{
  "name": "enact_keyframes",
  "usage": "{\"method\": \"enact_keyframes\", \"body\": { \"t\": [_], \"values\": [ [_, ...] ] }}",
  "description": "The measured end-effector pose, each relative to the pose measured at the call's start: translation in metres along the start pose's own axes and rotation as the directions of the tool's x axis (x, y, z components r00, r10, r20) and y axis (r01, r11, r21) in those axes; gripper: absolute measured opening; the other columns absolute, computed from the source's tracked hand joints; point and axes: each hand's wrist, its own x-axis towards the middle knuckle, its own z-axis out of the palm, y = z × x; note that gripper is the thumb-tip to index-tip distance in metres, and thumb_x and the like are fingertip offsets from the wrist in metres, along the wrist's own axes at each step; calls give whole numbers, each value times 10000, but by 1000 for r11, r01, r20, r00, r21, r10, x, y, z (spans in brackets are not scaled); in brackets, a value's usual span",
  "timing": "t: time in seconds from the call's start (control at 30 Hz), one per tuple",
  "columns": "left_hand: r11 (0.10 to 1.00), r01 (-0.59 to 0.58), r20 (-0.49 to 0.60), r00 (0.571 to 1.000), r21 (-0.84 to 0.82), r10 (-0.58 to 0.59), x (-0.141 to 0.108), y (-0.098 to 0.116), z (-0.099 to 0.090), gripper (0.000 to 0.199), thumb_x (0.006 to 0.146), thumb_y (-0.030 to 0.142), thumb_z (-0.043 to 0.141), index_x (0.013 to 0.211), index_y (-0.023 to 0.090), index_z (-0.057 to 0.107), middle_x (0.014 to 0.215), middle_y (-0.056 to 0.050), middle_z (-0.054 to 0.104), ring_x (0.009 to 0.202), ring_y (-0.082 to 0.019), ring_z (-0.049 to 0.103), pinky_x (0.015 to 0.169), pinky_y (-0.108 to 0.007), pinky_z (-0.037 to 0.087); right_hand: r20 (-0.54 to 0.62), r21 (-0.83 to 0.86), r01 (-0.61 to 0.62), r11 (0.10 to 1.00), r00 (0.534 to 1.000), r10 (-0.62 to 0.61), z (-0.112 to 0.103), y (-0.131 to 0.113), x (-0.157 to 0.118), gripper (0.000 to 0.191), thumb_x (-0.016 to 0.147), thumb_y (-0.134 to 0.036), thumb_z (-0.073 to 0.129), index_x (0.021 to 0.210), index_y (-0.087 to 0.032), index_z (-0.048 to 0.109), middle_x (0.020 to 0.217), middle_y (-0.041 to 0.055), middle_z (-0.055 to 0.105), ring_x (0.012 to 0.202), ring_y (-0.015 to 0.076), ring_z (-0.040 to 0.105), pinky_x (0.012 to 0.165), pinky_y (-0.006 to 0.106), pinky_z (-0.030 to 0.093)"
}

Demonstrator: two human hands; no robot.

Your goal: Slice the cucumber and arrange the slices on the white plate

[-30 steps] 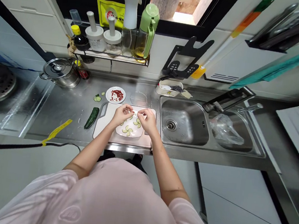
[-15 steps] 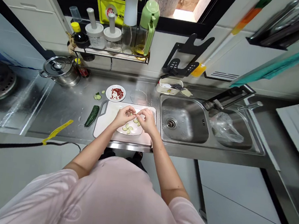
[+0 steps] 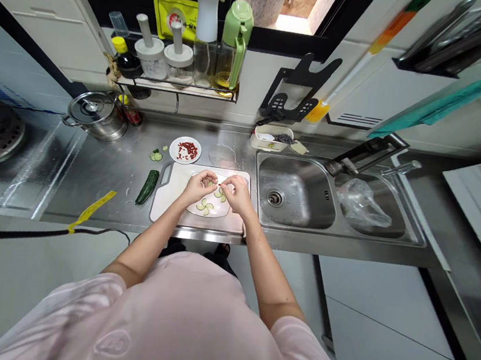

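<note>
Both hands hover over a white plate, which lies on a white cutting board with a grey edge. Thin cucumber slices form a flower-like ring on the plate's near part, and more slices show beneath my fingers. My right hand pinches a small red piece between its fingertips. Just left of it, my left hand has its thumb and fingertips drawn together; what they hold, if anything, is hidden. A small dish of red pieces stands behind the board.
Left of the board lie a cut cucumber and a few cucumber bits. A lidded pot stands farther left. The double sink is on the right, with a plastic bag. A shelf holds bottles and jars.
My fingertips have parted slightly, and the red piece now shows at the right hand's fingertips. The view has shifted a little; the plate and slices stay put.
</note>
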Motion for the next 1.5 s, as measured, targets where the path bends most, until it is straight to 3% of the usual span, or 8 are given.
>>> {"method": "enact_keyframes", "body": {
  "t": [0.2,0.43,0.97,1.5],
  "values": [
    [929,46,-70,997,368,-22,-8,-21,-3,181,728,192,603,905,214,631,866,1,662,659,-115,532,658,-251,417,-7,-119,-111,987,994,111,7,31,-8,106,832,-256,534,774,-216,614,928,51,572,1006,232,458,955,383,326],
    [779,-20,49,999,626,-14,-20,-37,4,187,769,174,545,925,219,638,909,-23,659,827,-181,548,797,-315,423,27,-242,-193,951,978,205,23,51,-19,120,831,-286,558,770,-219,636,1075,65,525,1092,270,370,945,411,319],
    [560,-121,214,972,820,-102,-19,-47,32,357,837,174,480,1136,259,655,1010,-91,585,1004,-242,493,848,-374,386,50,-383,-131,914,985,162,45,65,-21,148,835,-250,532,806,-192,666,1198,107,474,1155,298,314,958,450,292],
    [518,-128,225,966,846,-129,-17,-52,40,368,829,169,503,1138,300,653,1038,-89,539,1016,-246,470,818,-373,381,58,-395,-132,909,984,168,45,61,-19,153,834,-245,518,817,-193,662,1218,120,464,1168,306,308,963,457,278]
  ]
}}
